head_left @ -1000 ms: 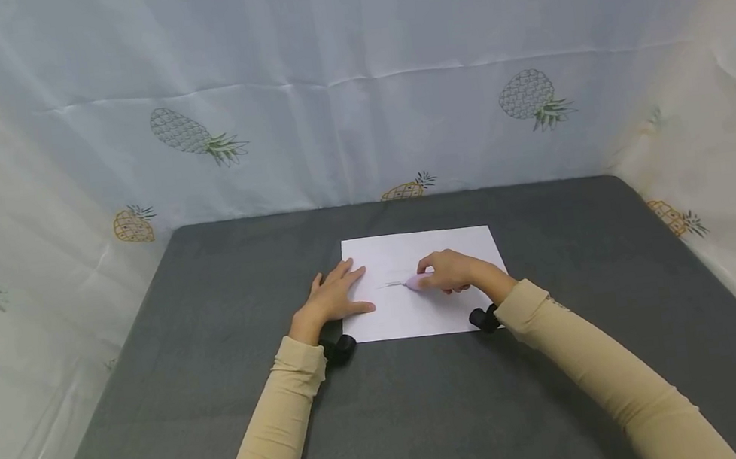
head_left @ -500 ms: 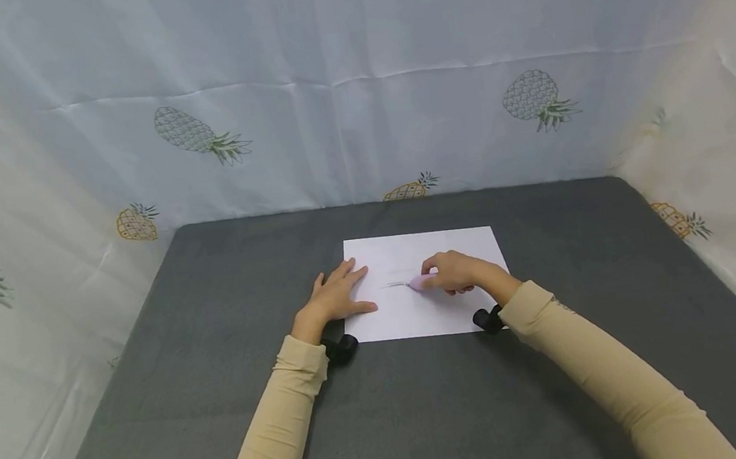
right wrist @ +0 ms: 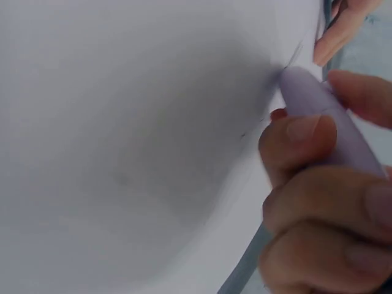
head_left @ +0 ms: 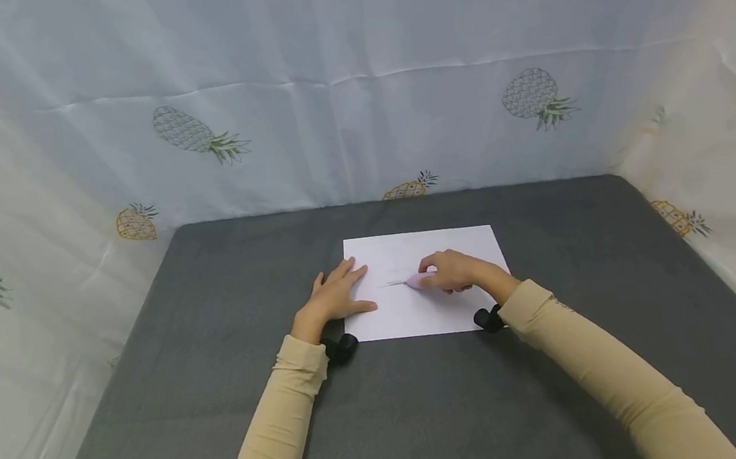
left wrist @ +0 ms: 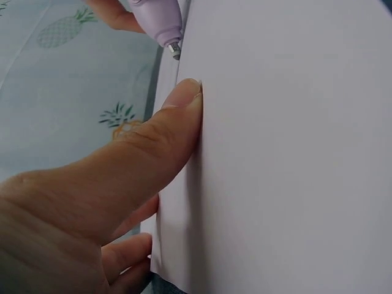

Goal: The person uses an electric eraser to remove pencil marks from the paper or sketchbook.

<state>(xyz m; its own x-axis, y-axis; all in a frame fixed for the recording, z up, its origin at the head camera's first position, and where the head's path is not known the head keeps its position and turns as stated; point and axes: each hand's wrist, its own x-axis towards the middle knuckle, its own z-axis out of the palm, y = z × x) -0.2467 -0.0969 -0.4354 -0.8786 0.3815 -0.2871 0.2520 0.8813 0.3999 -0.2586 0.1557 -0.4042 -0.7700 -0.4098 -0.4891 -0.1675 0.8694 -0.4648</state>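
Both arms wear long, close-fitting sleeves of a plain beige or tan cloth; the left sleeve [head_left: 275, 429] and the right sleeve [head_left: 602, 369] run down to the wrists, where each ends in a soft, slightly bunched cuff; the cloth shows gentle creases along the forearms; a small dark mark sits near the right cuff, too small to read; under each wrist hangs a small black rounded device, the left wrist camera [head_left: 340, 348] and the right wrist camera [head_left: 487, 318]; both hands are bare, the nails short and unpainted.

Head view looks down from afar; wrist views share the paper [head_left: 418, 307] up close.
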